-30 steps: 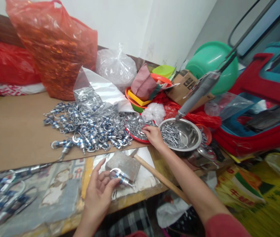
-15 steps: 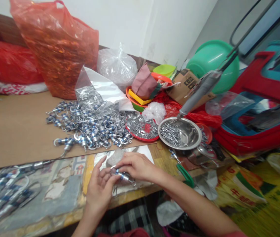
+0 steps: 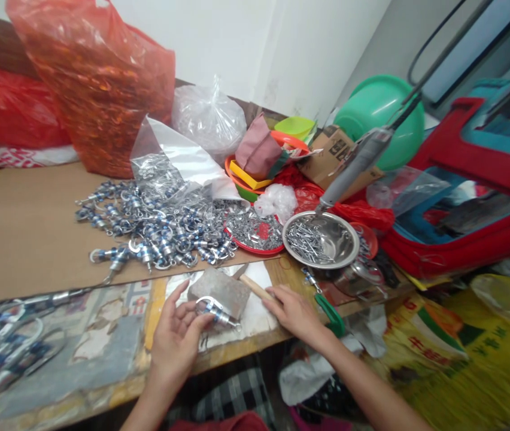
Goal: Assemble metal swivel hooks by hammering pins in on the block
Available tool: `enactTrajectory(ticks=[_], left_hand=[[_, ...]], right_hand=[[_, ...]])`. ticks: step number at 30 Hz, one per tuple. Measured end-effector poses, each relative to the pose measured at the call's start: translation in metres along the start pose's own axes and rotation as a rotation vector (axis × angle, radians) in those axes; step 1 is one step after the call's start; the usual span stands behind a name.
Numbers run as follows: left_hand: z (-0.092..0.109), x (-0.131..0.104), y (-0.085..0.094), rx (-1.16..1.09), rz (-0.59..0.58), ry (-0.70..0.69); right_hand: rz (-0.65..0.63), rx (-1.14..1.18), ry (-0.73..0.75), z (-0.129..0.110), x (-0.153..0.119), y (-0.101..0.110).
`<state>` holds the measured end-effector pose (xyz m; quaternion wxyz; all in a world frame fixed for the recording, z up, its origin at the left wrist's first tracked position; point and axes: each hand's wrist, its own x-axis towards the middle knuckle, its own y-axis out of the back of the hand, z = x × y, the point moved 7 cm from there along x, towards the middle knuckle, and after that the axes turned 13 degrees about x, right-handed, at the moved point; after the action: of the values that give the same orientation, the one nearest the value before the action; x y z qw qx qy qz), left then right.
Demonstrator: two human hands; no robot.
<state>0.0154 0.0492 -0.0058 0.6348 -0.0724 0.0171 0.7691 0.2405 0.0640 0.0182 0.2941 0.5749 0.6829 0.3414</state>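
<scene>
My left hand (image 3: 179,328) pinches a small blue-and-silver metal fitting (image 3: 219,315) with a curved hook at its upper side. The fitting is against or just above a grey metal block (image 3: 221,290) on white paper (image 3: 261,320); contact with the block cannot be made out. To the right, my right hand (image 3: 293,311) is closed on the pale wooden handle of a small hammer (image 3: 255,287). Its dark head is partly hidden behind the block. A heap of similar fittings (image 3: 160,236) lies beyond my left hand.
A red tray (image 3: 261,248) of small metal parts and a steel bowl (image 3: 349,254) of pins stand behind my right hand. A grey hand tool (image 3: 358,164) hangs over the bowl. More fittings (image 3: 1,341) lie left. Green scissor-like handles (image 3: 331,314) rest at the table edge.
My right hand has left the fitting, moved right and taken hold of the hammer handle. My left hand keeps the fitting. The block shows more fully.
</scene>
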Motion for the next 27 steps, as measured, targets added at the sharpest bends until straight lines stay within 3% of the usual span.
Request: enactTrajectory(ticks=[5,10,15,20,24,27], left_hand=[[0.002,0.000,-0.001,0.001,0.012,0.003],[0.001,-0.001,-0.003,-0.015,-0.010,-0.008],[-0.002,-0.001,0.000,0.005,0.004,-0.012],[-0.001,-0.001,-0.003,0.000,0.002,-0.019],[0.001,-0.002,-0.003,0.006,0.018,-0.016],[0.002,-0.002,-0.002,0.012,0.024,-0.015]], right_hand=[[0.099,0.127,0.048,-0.011,0.002,0.009],[0.225,0.156,0.248,-0.051,-0.023,0.037],[0.049,0.064,0.356,-0.076,-0.051,0.028],[0.090,0.047,0.423,-0.079,-0.059,0.026],[-0.025,-0.076,0.374,-0.076,-0.054,0.014],[0.029,-0.042,0.390,-0.079,-0.053,0.017]])
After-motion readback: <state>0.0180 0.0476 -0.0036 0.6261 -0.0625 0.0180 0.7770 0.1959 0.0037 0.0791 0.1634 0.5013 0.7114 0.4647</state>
